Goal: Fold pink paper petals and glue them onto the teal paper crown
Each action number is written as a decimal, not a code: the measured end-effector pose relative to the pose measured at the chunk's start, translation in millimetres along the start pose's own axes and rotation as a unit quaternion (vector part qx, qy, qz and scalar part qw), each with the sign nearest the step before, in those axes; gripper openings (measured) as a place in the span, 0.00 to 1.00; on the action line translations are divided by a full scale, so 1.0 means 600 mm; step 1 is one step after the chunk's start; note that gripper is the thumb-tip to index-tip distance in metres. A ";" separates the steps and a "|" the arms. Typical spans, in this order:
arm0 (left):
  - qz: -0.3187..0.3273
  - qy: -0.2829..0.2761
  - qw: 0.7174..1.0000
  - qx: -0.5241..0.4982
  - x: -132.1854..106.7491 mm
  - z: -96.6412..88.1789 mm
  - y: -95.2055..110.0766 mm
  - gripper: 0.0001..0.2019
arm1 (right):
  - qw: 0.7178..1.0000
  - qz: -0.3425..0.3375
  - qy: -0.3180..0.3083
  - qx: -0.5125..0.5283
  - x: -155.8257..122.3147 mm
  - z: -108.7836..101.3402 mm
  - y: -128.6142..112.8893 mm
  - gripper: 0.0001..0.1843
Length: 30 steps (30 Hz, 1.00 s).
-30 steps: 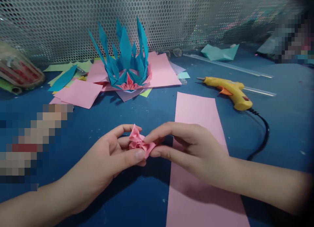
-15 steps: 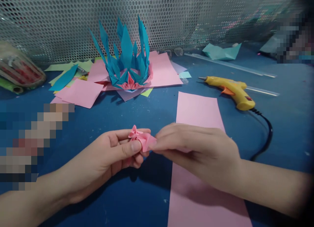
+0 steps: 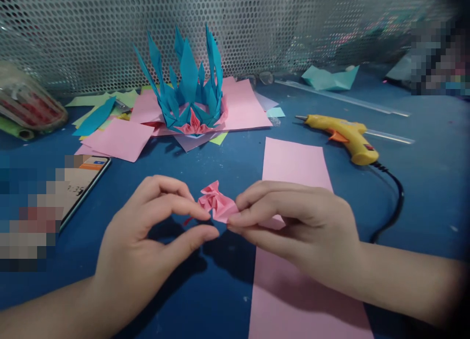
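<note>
Between my hands is a small folded pink paper piece [image 3: 216, 202], creased into several points. My right hand [image 3: 301, 221] pinches its right end between thumb and fingers. Another pink paper tip shows below those fingers. My left hand [image 3: 147, 241] is at its left side, thumb and index finger apart, the fingertips close to the folds; whether they touch is hard to see. Under my right hand and forearm lies a long pink paper strip [image 3: 293, 163]. Beyond the hands stands a blue folded-paper crown [image 3: 191, 84] with pink folds at its front base.
A yellow glue gun [image 3: 341, 133] with a black cord lies at the right, near clear glue sticks [image 3: 341, 97]. Pink paper sheets [image 3: 117, 136] and coloured scraps surround the crown. A phone [image 3: 86, 182] lies at the left, below a jar [image 3: 31, 97]. A perforated metal panel [image 3: 257, 31] stands behind.
My left hand has let go of the folded pink paper and opened, its thumb now apart from the index finger. The paper has turned slightly in my right hand's pinch.
</note>
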<state>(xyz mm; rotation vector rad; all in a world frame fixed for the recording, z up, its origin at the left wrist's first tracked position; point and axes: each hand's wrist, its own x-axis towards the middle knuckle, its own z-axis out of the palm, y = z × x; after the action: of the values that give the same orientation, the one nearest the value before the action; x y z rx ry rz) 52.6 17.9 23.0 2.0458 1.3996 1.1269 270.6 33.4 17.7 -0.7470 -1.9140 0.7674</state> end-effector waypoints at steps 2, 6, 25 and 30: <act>0.018 -0.004 1.000 0.010 0.000 0.001 0.005 0.10 | 1.000 0.005 -0.010 0.006 0.001 0.002 -0.001 0.07; -0.017 -0.006 1.000 -0.004 0.003 0.006 0.011 0.09 | 0.999 0.019 -0.032 0.019 -0.001 0.008 -0.002 0.08; -0.035 -0.019 0.998 -0.045 0.000 0.007 0.010 0.11 | 0.998 0.053 -0.040 0.004 -0.006 0.011 -0.006 0.06; -0.007 -0.009 0.999 -0.050 -0.001 0.007 0.010 0.12 | 0.994 0.099 -0.048 0.004 -0.005 0.009 -0.010 0.06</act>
<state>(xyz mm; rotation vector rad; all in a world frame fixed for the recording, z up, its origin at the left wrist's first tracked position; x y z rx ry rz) 59.4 15.3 24.8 1.9683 1.3203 1.1455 265.9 26.1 18.6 -0.9190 -1.9404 0.9469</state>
